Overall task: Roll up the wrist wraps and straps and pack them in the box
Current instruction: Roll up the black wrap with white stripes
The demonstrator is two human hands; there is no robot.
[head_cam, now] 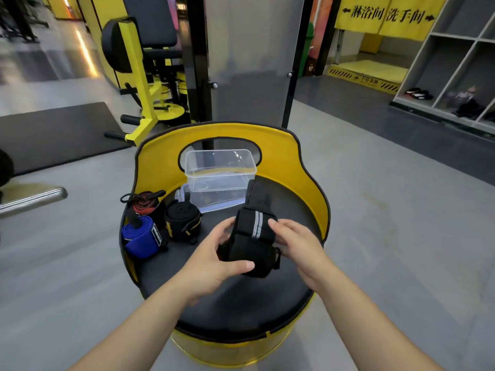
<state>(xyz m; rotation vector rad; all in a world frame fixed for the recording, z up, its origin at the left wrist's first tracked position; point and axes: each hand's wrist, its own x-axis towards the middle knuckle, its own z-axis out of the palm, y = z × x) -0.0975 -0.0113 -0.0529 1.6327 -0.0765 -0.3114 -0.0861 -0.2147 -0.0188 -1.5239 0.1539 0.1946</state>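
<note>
**Rolling the black wrap, box waiting behind**

Left fingers [242,265] curled under and around the rolled end of the black wrap [251,245], thumb pressed across the front, probably to stop the coil springing loose. Right fingers [276,224] narrow, pinching the wrap's far edge beside the grey stripes, seemingly to keep tension and square the layers. Left hand [214,261] and right hand [300,247] raised just above the surface [241,303], so the roll can turn freely. Loose tail trailing away from the roll toward the box [219,170], still unrolled; rolling judged partly done.

Box clear, lid off, standing behind the wrap against the yellow back [281,156], seemingly on its lid [214,204]; nothing clearly inside. Left of the box, three finished rolls kept together: black roll [183,222] nearest, red roll [146,204] beyond it, blue roll [142,238] in front of the red one, at the seat's left edge. Likely staged there for packing in one go once the last wrap is coiled. None yet boxed.
</note>
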